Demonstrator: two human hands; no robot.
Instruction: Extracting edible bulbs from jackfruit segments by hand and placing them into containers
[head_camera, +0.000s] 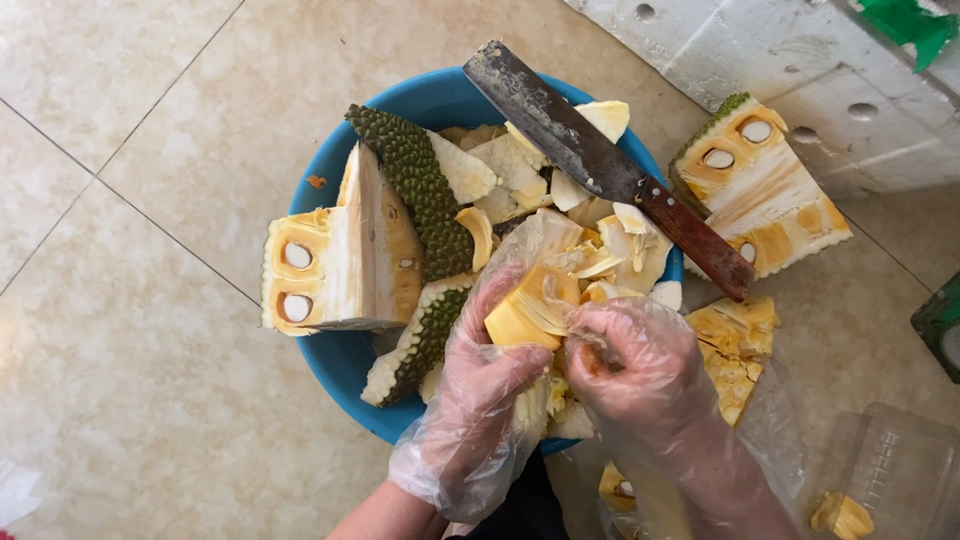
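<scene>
Gloved hands (560, 370) — jackfruit piece (530, 312) half-hidden

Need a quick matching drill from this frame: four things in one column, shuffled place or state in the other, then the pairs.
Things
1. cleaver
2. large jackfruit wedge
3. yellow jackfruit piece
4. clear plastic container

Places or states
A. held between the gloved left hand and right hand
B. on the floor at the lower right
C. lying across the rim of the blue basin
D. resting at the basin's left side, seeds showing

Pairs: 1-C, 2-D, 3-A, 4-B
</scene>
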